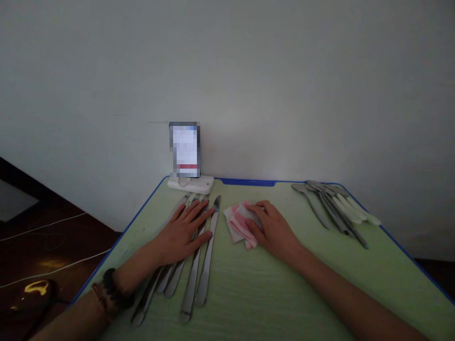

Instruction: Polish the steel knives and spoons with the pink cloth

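My left hand [186, 232] lies flat with its fingers spread over several metal table knives [205, 279]. They are laid side by side, blades toward the wall and handles toward me. Parts of the blades are hidden beneath my palm and fingers. To the right, my right hand [272, 229] has its fingers bent around the edge of a folded pink and white cloth [239, 225]. The cloth rests on the light green table [249, 293], and part of it is covered by my fingers.
At the far right lies a pile of spoons and other metal cutlery [325, 203], some with white handles [350, 210]. A phone [185, 149] with a blurred screen stands on a white base [194, 183] by the wall. The table has a blue edge [249, 182].
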Action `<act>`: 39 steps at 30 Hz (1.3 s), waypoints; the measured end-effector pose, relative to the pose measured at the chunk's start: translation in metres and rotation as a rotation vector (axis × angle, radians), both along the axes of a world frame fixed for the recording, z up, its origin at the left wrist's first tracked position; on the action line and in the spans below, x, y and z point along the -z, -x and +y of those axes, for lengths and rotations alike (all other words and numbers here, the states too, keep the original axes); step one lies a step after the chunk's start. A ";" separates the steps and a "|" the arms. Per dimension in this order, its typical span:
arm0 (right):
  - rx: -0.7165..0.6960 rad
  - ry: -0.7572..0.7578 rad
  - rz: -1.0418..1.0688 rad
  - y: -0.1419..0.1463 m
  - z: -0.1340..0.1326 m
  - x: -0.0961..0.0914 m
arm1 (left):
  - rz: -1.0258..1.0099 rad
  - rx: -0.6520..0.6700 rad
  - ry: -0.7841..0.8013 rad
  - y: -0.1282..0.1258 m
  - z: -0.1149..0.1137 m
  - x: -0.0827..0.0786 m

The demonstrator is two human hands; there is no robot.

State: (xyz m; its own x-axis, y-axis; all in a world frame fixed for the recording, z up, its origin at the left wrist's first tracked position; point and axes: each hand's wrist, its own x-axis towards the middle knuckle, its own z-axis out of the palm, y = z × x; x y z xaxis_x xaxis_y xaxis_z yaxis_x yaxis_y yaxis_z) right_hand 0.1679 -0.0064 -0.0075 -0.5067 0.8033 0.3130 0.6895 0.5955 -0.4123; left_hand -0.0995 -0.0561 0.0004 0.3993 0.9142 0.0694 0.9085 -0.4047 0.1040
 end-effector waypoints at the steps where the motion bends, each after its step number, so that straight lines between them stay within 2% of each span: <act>1: 0.003 -0.010 -0.009 0.000 -0.001 0.000 | 0.008 0.002 0.002 0.001 0.000 0.000; 6: 0.033 -0.033 -0.029 0.001 0.001 0.000 | 0.007 0.025 -0.023 0.006 0.002 0.005; 11: 0.227 -0.113 -0.005 -0.003 0.007 0.000 | 0.029 0.031 -0.134 0.001 0.004 0.002; 13: 0.224 -0.132 -0.021 -0.003 0.004 -0.001 | 0.063 0.006 -0.184 -0.008 -0.001 -0.003; 17: 0.109 -0.111 -0.091 -0.001 -0.004 0.000 | 0.154 -0.024 -0.225 -0.039 -0.018 -0.007; 22: 0.129 -0.077 -0.078 -0.002 0.008 0.005 | 0.210 0.006 -0.152 -0.081 -0.024 -0.011; 24: 0.148 -0.038 -0.004 -0.007 0.020 0.006 | 0.247 -0.072 -0.091 -0.094 -0.019 -0.019; 27: 0.113 0.026 0.224 -0.014 0.034 0.008 | 0.286 -0.193 0.037 -0.108 -0.015 -0.033; 30: 0.232 0.054 0.502 -0.018 0.037 0.008 | 0.303 -0.259 0.209 -0.115 -0.016 -0.043; 33: 0.352 0.121 0.715 -0.019 0.035 0.005 | 0.282 -0.248 0.317 -0.116 -0.011 -0.045; 39: 0.363 0.242 0.937 -0.026 0.039 0.002 | 0.200 -0.249 0.330 -0.114 0.016 -0.038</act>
State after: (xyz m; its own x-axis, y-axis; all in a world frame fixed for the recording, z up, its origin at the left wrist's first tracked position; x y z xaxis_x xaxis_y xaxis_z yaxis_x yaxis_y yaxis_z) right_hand 0.1936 0.0330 -0.0096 0.1425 0.9530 0.2674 0.1518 0.2459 -0.9573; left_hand 0.0146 -0.0396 0.0386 0.1406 0.9442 -0.2978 0.9893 -0.1461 0.0038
